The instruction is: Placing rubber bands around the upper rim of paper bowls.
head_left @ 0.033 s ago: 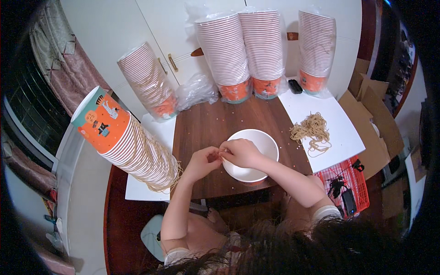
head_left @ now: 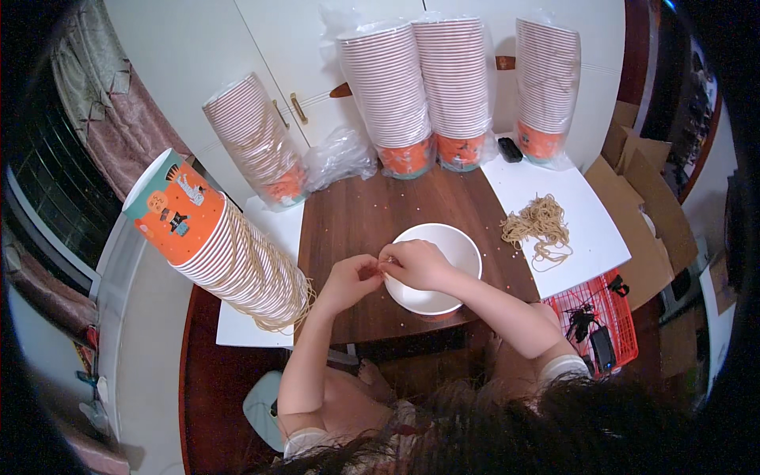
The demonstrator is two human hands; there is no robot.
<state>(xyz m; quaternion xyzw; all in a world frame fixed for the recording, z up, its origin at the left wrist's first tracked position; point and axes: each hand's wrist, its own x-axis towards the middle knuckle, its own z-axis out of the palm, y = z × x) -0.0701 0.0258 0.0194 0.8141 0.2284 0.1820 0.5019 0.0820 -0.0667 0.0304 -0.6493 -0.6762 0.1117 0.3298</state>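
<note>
A white-lined paper bucket (head_left: 455, 245) stands open end up on the brown table, a bit of orange showing below its near rim. Over its left rim my two hands meet, fingertips together. My left hand (head_left: 353, 280) is closed in a pinch, thumb and finger curled toward the other hand. The fingers of my right hand (head_left: 416, 264) are pinched too, and whatever lies between the fingertips is hidden. To the left, a tall stack of orange and green paper buckets (head_left: 218, 245) lies upside down with many thin tan loops, like rubber bands, around it.
A pile of tan loops (head_left: 542, 224) lies on the white right side of the table (head_left: 586, 245). Plastic-wrapped bucket stacks (head_left: 388, 95) line the back, beside crumpled clear plastic (head_left: 340, 158) and a small black object (head_left: 510, 150). A red basket (head_left: 625, 332) and cardboard box (head_left: 633, 214) are at right.
</note>
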